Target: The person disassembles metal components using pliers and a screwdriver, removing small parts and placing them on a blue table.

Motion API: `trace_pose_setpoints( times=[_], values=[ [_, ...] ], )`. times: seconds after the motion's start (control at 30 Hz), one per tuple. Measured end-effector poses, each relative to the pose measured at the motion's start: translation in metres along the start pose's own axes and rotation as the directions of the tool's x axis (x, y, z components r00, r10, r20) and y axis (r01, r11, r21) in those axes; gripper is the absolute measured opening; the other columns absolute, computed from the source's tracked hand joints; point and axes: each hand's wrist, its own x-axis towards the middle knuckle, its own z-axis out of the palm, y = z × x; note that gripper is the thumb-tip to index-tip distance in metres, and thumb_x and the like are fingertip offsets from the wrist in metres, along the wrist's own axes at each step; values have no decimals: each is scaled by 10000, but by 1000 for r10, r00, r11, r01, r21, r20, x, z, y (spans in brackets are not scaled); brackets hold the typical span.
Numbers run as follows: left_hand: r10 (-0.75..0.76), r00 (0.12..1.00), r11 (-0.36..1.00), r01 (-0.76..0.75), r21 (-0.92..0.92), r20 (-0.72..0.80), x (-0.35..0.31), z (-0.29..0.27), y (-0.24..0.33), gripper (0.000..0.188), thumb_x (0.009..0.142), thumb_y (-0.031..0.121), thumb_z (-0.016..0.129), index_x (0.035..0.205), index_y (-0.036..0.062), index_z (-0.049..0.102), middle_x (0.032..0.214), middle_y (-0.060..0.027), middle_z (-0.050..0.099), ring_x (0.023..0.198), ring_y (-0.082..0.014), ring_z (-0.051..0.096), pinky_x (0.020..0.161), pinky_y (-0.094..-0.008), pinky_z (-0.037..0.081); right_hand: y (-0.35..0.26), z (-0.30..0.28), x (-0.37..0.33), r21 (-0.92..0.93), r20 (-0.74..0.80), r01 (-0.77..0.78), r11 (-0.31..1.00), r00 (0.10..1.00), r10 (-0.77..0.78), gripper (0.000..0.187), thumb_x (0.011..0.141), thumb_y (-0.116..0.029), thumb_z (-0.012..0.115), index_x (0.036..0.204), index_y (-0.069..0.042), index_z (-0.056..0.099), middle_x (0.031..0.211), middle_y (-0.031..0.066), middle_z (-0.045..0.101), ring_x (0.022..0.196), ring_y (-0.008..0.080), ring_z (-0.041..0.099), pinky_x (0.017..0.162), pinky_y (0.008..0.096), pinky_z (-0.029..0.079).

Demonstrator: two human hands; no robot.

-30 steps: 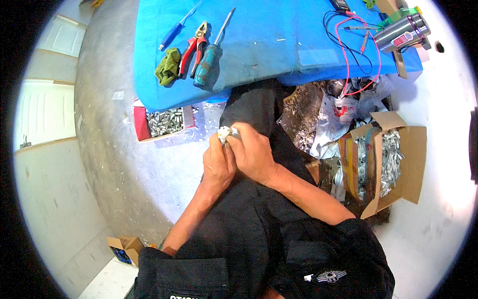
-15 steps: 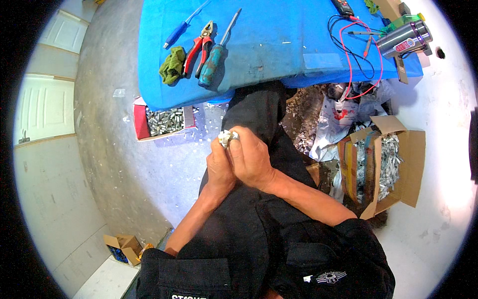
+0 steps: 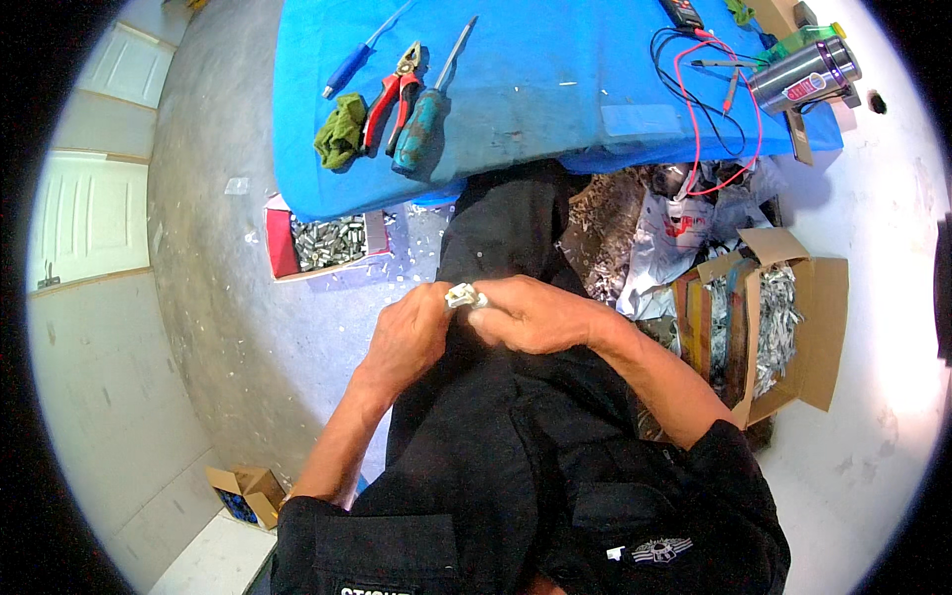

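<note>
Above my lap, both hands pinch one small whitish piece point(image 3: 464, 296) with a rough, broken-looking upper end; its exact kind is too small to make out. My left hand point(image 3: 409, 332) grips it from the left with curled fingers. From the right, my right hand point(image 3: 535, 312) has its thumb and fingers closed on it. The fingers hide most of the piece's lower part. Ahead on the blue-covered table point(image 3: 555, 109) lie red-handled pliers point(image 3: 394, 101), a screwdriver with a worn teal handle point(image 3: 420, 129), a blue-handled screwdriver point(image 3: 349, 71) and a crumpled green cloth point(image 3: 340, 133).
Beneath the table's left edge, an open box point(image 3: 283, 243) holds many small metal cylinders. At right, a cardboard box point(image 3: 825, 327) is full of silvery strips beside a white plastic bag point(image 3: 654, 253). A multimeter point(image 3: 682, 13) with leads and a steel flask point(image 3: 808, 79) occupy the table's right side.
My hands have moved slightly down and turned outward, with wrists and elbows farther apart. The whitish piece stays between them, a little lower and to the right.
</note>
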Motion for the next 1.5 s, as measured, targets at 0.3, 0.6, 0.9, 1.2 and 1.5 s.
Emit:
trace_pose_setpoints(
  times=[0.3,0.6,0.9,1.2,1.5],
  values=[
    [-71,994,991,80,111,-83,-2,5,9,136,968,103,665,925,48,548,640,-139,623,532,-351,643,470,-451,496,12,16,8,-525,-311,67,848,913,-265,196,990,-210,641,990,-39,546,796,210,671,740,456,676,624,555,520],
    [-427,894,891,389,-235,-138,-5,19,46,166,1030,167,598,956,24,556,638,-224,616,560,-444,639,484,-503,475,30,19,15,-474,-523,47,879,788,-324,176,973,-121,679,1097,-43,582,941,212,686,864,445,687,686,502,543],
    [-451,866,875,381,-298,-216,-1,-9,20,138,1018,119,631,1063,-7,661,765,-62,694,650,-100,594,578,-281,459,14,25,15,-250,-606,91,964,762,-229,156,963,-90,672,1093,-13,630,974,187,676,868,371,688,751,426,538],
    [-621,783,584,442,-681,-24,17,-4,40,194,1009,150,688,1122,-7,684,773,-17,675,630,-63,579,548,-230,446,13,29,12,-204,-596,97,974,777,-203,225,944,-43,662,1165,-3,637,1038,203,687,938,383,702,804,424,553],
    [-632,743,229,449,-864,219,27,-10,30,201,1026,223,680,1086,31,691,801,-20,671,596,-60,557,501,-205,425,18,29,11,-414,-530,123,902,773,-349,365,874,-19,717,1230,-19,635,1036,169,650,904,385,688,746,438,560]
  ],
)
